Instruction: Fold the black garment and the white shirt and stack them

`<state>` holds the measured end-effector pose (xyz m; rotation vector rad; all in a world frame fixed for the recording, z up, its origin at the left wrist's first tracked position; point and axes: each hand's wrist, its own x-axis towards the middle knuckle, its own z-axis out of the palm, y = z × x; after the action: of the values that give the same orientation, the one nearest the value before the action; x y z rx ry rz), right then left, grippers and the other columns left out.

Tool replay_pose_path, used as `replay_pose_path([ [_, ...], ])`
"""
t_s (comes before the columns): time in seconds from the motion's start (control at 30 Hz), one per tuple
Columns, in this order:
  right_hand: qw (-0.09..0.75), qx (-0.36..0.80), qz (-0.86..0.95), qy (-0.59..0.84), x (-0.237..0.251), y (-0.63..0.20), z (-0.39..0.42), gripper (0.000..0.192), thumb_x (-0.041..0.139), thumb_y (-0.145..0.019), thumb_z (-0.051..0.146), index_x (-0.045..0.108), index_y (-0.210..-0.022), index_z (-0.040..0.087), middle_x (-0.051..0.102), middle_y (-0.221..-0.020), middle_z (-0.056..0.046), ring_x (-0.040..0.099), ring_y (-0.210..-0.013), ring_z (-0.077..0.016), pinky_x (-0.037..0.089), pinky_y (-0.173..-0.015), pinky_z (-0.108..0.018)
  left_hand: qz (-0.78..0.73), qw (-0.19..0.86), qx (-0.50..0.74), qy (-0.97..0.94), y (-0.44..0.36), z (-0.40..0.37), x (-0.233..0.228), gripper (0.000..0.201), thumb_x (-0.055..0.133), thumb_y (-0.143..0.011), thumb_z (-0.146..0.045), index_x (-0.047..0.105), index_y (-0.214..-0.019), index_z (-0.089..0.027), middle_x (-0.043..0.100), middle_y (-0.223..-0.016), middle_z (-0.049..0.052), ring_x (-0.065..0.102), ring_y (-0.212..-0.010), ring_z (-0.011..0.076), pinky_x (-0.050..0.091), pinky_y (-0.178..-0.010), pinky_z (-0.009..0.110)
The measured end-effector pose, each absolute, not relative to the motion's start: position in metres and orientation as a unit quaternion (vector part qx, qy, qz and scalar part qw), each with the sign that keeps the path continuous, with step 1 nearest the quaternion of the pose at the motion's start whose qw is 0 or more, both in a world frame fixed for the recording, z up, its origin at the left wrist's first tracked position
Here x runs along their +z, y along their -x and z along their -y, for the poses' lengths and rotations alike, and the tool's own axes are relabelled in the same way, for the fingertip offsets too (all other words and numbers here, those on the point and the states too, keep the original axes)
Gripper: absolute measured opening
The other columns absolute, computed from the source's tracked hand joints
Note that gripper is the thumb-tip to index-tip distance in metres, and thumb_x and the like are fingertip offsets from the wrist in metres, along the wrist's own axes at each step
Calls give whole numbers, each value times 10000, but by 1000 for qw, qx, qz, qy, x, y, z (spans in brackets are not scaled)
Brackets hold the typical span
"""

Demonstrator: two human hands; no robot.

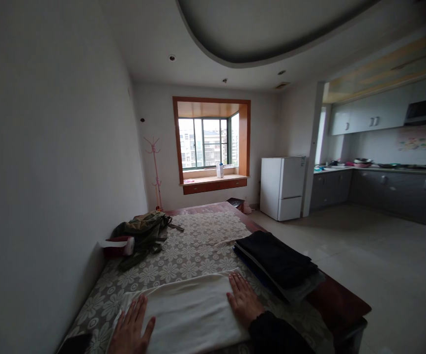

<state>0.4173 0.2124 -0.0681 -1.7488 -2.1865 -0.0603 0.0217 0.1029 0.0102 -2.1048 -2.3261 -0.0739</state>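
A folded white cloth (pixel 188 307) lies flat on the table near me. My left hand (pixel 131 328) rests palm down on its left edge, fingers spread. My right hand (pixel 242 299) presses flat on its right edge, fingers together and pointing away from me; a dark sleeve covers that forearm. Neither hand grips anything. Just right of my right hand sits a stack of folded dark clothes (pixel 276 259).
The table (pixel 341 300) has a floral lace cover (pixel 198 241). An olive jacket (pixel 144 231) and a red-and-white object (pixel 119 245) lie at its far left by the wall. A white fridge (pixel 282 187), kitchen counter (pixel 382 187) and window (pixel 207 142) stand beyond.
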Motion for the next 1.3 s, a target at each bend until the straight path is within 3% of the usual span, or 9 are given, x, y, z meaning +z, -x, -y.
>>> replay_pose_path([
  [0.87, 158, -16, 770, 618, -61, -416, -209, 631, 338, -1015, 415, 485, -1550, 116, 393, -1649, -111, 353, -1537, -302, 264, -1275, -494, 742, 2, 6, 671, -25, -102, 18, 730, 222, -991, -483, 262, -1621, -116, 196, -1713, 58, 206, -1599, 248, 120, -1308, 505],
  [1.3, 152, -22, 773, 616, -64, -418, -211, 626, 336, -1023, 417, 473, -1559, 124, 390, -1654, -105, 351, -1538, -297, 259, -1279, -480, 740, 3, 6, 672, -23, -103, 15, 731, 227, -993, -487, 276, -1617, -110, 233, -1711, 71, 210, -1598, 255, 121, -1310, 509],
])
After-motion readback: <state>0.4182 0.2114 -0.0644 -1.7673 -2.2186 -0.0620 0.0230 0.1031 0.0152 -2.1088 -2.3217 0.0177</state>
